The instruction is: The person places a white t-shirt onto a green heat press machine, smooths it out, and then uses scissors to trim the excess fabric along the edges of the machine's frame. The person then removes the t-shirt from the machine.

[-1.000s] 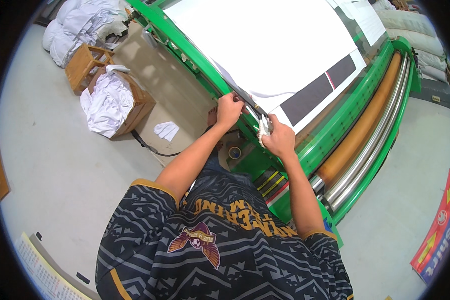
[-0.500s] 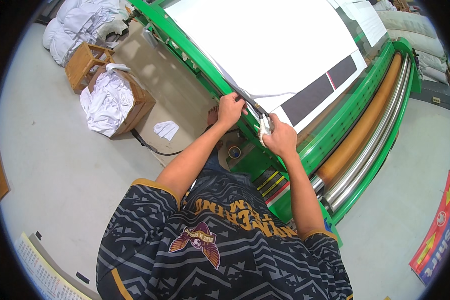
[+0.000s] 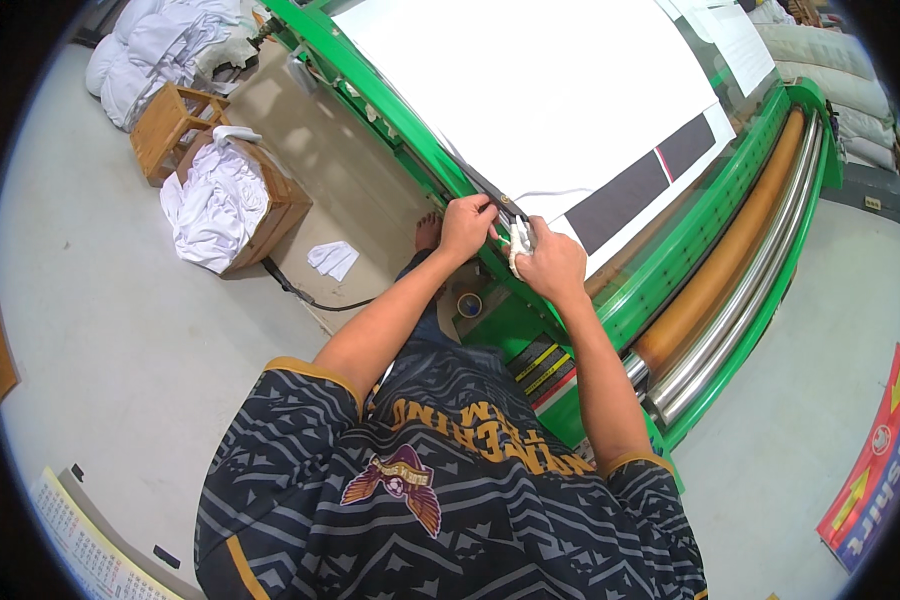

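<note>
My right hand (image 3: 553, 262) is closed on a pair of scissors (image 3: 519, 238) whose handles are wrapped in white material. Their dark blades reach up and left along the near edge of white sheets (image 3: 530, 100) on a green machine (image 3: 420, 135). Close on the left, my left hand (image 3: 466, 228) is pinched at that same edge, beside the blades. What its fingertips hold is too small to make out. Right of the scissors, a dark panel (image 3: 625, 195) with a thin red and white stripe lies on white paper.
Along the machine's right side run a brown roller (image 3: 722, 262) and shiny metal bars (image 3: 745, 290). On the floor at left stand a box of white cloth (image 3: 215, 205) and a wooden stool (image 3: 160, 135). A black cable (image 3: 305, 297) lies near a loose white cloth (image 3: 332, 260).
My right hand and the scissors have shifted slightly up and left, toward my left hand. My left hand has moved a little downward, still pinched.
</note>
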Available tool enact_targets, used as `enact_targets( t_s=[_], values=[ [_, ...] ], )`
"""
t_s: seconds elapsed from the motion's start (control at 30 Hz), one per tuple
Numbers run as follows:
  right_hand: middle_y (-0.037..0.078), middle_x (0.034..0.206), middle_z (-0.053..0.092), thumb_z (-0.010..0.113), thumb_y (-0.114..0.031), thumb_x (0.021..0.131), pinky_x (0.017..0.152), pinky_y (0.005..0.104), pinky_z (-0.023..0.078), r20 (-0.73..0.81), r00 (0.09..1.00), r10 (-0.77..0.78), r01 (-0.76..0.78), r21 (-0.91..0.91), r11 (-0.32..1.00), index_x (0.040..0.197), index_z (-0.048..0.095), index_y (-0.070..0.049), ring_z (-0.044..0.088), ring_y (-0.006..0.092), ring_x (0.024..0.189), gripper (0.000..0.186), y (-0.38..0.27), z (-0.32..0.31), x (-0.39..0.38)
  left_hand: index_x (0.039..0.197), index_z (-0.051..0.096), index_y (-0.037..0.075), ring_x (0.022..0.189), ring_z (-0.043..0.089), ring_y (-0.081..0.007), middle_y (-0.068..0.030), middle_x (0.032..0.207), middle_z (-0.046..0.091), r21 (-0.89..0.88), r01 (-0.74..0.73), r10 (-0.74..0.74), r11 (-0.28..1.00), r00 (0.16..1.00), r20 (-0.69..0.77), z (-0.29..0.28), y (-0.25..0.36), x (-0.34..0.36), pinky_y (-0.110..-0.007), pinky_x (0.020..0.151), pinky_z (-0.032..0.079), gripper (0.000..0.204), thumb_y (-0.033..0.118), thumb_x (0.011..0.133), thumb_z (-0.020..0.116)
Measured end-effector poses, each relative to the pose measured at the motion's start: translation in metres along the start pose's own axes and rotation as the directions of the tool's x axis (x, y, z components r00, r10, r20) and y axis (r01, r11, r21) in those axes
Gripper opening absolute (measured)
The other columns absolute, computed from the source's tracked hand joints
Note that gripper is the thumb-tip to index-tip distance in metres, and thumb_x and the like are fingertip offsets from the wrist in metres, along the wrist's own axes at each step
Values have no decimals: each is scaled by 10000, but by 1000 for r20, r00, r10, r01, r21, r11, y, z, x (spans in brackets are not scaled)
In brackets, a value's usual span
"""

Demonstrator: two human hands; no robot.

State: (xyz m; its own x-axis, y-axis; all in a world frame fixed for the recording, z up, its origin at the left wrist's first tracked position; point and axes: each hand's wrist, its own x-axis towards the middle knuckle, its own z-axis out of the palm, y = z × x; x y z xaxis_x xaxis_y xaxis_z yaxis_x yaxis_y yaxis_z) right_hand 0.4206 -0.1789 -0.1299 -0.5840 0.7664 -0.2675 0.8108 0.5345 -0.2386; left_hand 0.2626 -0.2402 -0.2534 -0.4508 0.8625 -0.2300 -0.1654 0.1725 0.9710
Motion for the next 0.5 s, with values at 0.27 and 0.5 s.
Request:
enact_targets(
  t_s=[0.27,0.5],
  values=[
    [219,800,763,763,-328,828,705,568,585,12,1000,-17,17,-49,999,1157,697,-71,767,446,778,423,-4,11,24,837,719,-88,570,757,-228,-157,712,733,-67,-7,9,998,1000,29,-4,-12,9,-368,536,552,231,68,1001,669],
    [218,793,760,740,-374,888,697,576,580,8,1000,-5,5,-48,999,1174,702,-67,767,445,776,422,-18,4,28,900,753,-46,636,763,-299,-180,799,721,208,-196,182,958,979,87,-10,-7,9,-409,551,556,149,76,975,711]
  ],
)
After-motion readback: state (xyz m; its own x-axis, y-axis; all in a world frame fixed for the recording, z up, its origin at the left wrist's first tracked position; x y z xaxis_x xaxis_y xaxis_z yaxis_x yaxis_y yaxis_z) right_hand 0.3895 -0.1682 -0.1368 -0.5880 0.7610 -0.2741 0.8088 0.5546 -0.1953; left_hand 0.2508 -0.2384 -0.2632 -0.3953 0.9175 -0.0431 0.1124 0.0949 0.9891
